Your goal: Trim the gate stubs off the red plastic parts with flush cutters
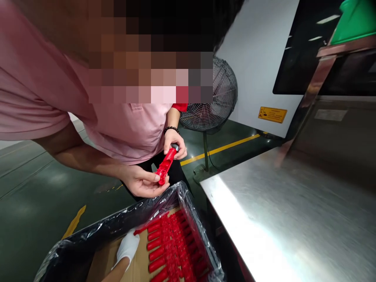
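Note:
My left hand (128,244), in a white glove, reaches into the lined box from the bottom of the view. Its fingertips are closed on the near end of a red plastic part (143,228) at the far end of a row. Beside it, many red plastic parts (173,243) lie packed side by side on brown cardboard (141,250). My right hand is out of view. Across the box, another person's two bare hands hold up a similar red plastic part (167,164), with a small dark piece (175,147) at its upper end.
Clear plastic film lines the dark box (117,219). A metal table (279,211) stands at the right, its corner close to the box. The other person (132,133) stands at the far side. Behind are a floor fan (223,94), a white machine (252,51) and a green bin (357,21).

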The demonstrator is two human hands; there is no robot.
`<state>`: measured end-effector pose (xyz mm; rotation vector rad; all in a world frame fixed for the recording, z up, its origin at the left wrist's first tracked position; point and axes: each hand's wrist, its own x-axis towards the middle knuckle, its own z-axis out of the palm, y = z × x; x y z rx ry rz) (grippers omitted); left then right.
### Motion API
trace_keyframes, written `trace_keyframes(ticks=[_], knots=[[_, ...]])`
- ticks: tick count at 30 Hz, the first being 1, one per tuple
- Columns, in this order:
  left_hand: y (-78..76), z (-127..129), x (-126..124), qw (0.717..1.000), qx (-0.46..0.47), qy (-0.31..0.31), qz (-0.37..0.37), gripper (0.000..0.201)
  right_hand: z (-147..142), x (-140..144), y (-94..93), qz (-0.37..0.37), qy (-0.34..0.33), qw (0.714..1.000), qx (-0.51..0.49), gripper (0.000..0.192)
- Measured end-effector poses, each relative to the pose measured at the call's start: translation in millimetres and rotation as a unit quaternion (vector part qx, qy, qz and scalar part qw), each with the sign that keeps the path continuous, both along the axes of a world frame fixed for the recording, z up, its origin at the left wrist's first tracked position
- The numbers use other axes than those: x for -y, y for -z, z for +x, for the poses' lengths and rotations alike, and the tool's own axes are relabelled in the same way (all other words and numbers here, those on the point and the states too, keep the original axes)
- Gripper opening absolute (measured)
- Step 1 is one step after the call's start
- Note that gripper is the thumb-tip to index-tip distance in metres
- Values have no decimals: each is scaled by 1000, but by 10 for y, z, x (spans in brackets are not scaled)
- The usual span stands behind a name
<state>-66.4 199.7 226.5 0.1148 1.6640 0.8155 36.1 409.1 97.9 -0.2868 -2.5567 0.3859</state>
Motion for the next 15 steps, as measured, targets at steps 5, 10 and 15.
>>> trace_keyframes(ticks=[5, 10, 15], knots=[[424, -44, 59, 994, -71, -49, 61, 20, 4, 54, 66, 24, -12, 1000, -13, 28], [805, 9, 130, 981, -124, -86, 123, 17, -49, 51, 55, 38, 0, 999, -36, 28], [584, -126, 59, 991, -95, -21, 92, 8, -146, 17, -56, 41, 31, 997, -50, 34]])
